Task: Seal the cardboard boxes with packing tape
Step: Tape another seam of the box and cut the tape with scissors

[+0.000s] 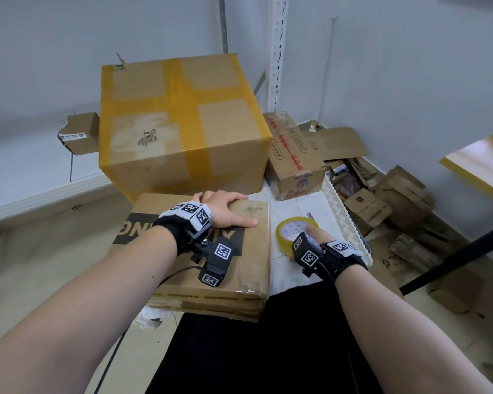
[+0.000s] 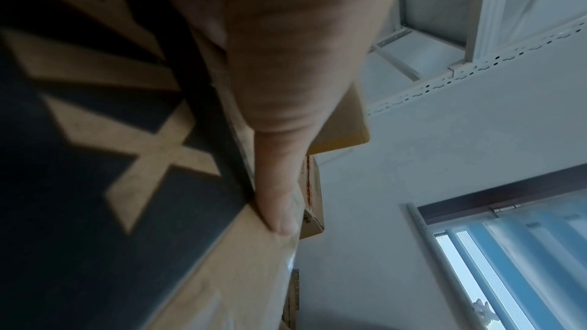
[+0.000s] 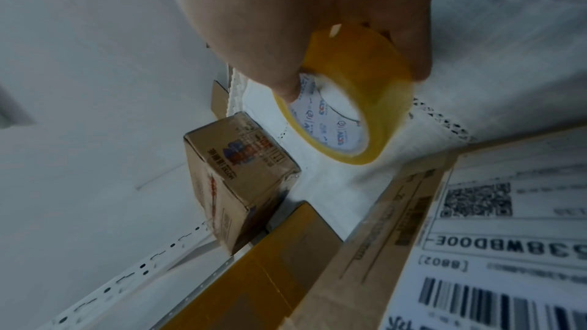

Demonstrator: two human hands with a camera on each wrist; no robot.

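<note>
The flat box [image 1: 211, 251] is pressed down on the table by the left hand [image 1: 225, 209], fingers laid straight across its top. Just beside it, the tape roll [image 1: 295, 233] is gripped by the right hand [image 1: 315, 237], a finger hooked into the core. The loose tape end could be lost against the roll, or the box shifted if the pressing is eased

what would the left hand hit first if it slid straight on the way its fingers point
Likely nothing on the flat box itself: the left hand points toward the box's right edge, then the small printed box, though depth is unclear.
</note>
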